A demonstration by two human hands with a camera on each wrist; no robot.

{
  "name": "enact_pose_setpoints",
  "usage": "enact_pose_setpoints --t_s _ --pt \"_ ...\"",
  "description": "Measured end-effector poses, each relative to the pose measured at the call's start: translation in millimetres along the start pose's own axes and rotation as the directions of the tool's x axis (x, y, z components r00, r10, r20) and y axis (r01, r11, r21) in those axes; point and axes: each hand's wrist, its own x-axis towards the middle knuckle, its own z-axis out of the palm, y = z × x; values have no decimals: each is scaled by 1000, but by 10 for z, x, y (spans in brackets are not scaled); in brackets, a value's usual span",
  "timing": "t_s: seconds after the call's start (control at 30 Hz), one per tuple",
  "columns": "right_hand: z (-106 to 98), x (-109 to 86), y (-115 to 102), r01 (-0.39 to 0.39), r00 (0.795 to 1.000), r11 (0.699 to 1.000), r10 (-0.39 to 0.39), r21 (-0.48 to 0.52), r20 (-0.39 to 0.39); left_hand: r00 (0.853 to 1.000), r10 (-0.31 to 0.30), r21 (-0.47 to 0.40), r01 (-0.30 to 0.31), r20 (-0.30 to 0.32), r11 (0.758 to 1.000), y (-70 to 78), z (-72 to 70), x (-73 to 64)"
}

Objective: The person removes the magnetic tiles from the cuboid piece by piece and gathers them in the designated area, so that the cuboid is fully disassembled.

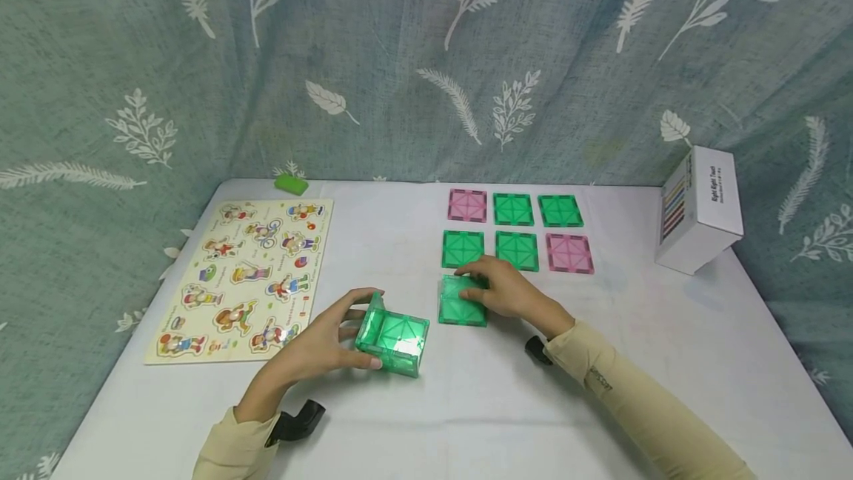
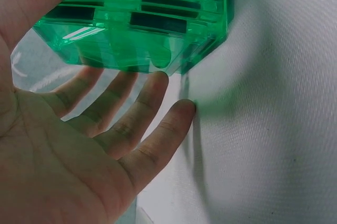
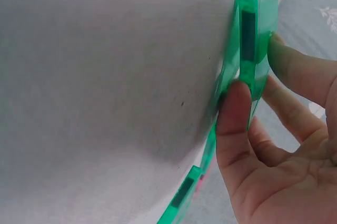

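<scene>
My left hand (image 1: 326, 339) grips a small open structure of green translucent magnetic tiles (image 1: 402, 339), low over the white table. In the left wrist view, the thumb lies across the structure (image 2: 158, 18) and the fingertips sit at its lower edge. Black strips show along the tile edges. With thumb and fingers, my right hand (image 1: 503, 289) pinches a green magnetic tile (image 1: 460, 310) in front of the tile rows. The right wrist view shows that tile (image 3: 257, 29) edge-on, between thumb and fingers, close over the tabletop.
Beyond the right hand lie two rows of flat tiles, including green ones (image 1: 513, 210) and pink ones (image 1: 569, 253). A picture puzzle board (image 1: 220, 272) lies at left, a green block (image 1: 291, 184) at the back edge. A white box (image 1: 700, 206) stands at right.
</scene>
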Motion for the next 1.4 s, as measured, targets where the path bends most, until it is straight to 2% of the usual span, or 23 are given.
enact_pose_setpoints --t_s 0.4,0.97,1.4 --pt "5 -14 5 -8 999 1000 8 -21 -32 1000 4 24 -4 -4 1000 9 6 5" --pt "12 -12 24 -98 994 995 98 4 -39 1000 -17 14 17 7 1000 17 0 13" --pt "43 -4 17 -67 996 998 66 -2 -51 1000 -22 9 22 8 1000 12 -7 0"
